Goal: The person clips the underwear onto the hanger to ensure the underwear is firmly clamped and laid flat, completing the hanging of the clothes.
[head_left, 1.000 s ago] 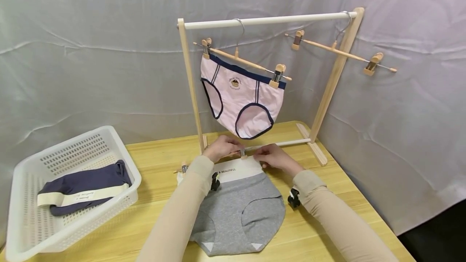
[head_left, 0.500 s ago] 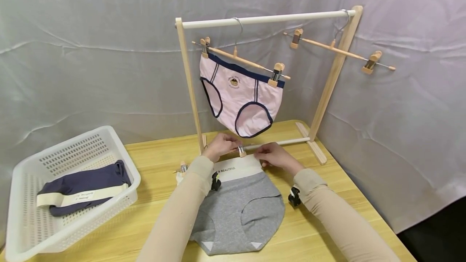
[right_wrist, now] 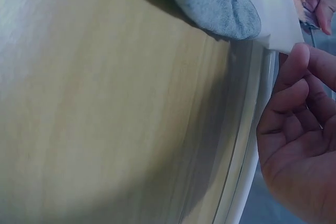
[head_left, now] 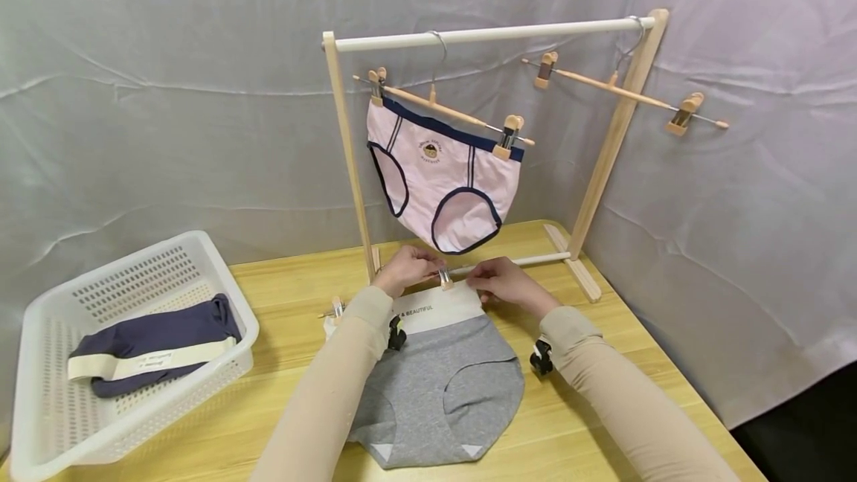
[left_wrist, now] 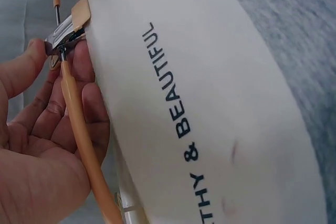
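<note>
Grey underpants (head_left: 428,385) with a white printed waistband (left_wrist: 142,77) lie front up below the rack. My left hand (head_left: 407,270) pinches the metal-and-wood hanger clip (left_wrist: 81,14) between thumb and fingers, and the clip's end sits on the waistband's top edge. The hanger's wooden bar (left_wrist: 79,114) runs across that palm. With thumb and fingertips, my right hand (right_wrist: 299,135) pinches the waistband's right corner, close beside the clip. The hanger's other clip (head_left: 338,309) stands at the waistband's left end, partly hidden by my left sleeve.
Pink briefs (head_left: 448,169) hang by two clips from a hanger on the wooden rack (head_left: 619,140), just above my hands. A bare clip hanger (head_left: 602,88) hangs further right. At left, a white basket (head_left: 161,422) holds folded navy underpants (head_left: 161,333).
The clip in my left hand has shifted and tilted slightly. My right hand has risen a little with the waistband's corner. Rack and basket stay put.
</note>
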Available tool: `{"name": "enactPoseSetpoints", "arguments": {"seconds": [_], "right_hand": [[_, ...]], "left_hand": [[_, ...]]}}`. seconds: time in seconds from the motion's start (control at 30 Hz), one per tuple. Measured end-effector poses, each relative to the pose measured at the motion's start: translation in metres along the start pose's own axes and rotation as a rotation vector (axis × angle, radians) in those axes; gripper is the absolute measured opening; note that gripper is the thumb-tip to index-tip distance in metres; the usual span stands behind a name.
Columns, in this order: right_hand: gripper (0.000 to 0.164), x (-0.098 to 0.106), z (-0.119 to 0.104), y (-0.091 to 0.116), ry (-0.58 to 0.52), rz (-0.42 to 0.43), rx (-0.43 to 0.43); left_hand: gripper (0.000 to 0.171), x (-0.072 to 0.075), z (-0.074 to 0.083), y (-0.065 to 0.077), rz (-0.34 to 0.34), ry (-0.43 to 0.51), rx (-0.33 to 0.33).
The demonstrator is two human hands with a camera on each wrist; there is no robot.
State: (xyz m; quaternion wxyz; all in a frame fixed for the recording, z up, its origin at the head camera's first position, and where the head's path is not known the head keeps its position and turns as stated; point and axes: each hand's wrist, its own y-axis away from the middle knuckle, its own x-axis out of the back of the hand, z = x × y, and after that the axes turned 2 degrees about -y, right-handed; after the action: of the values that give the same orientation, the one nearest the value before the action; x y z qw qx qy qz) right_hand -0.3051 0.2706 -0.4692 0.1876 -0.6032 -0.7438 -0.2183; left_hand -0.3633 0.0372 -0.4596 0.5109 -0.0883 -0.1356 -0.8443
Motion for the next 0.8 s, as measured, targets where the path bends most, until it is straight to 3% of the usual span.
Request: {"name": "enactPoseSetpoints", "arguments": {"seconds": [0.27, 0.67, 0.8], "right_hand": [[0.023, 0.0001, 0.0008, 0.0002, 0.018, 0.005, 0.012], [0.024, 0.0005, 0.001, 0.0002, 0.004, 0.026, 0.009], [0.025, 0.0, 0.002, 0.0015, -0.001, 0.024, -0.023]], "left_hand": [[0.025, -0.0013, 0.0001, 0.0007, -0.019, 0.029, 0.012], [0.029, 0.0002, 0.0014, 0.0046, -0.057, -0.098, 0.003], [0.027, -0.003, -0.0034, 0.0024, -0.046, -0.177, -0.052]]}}
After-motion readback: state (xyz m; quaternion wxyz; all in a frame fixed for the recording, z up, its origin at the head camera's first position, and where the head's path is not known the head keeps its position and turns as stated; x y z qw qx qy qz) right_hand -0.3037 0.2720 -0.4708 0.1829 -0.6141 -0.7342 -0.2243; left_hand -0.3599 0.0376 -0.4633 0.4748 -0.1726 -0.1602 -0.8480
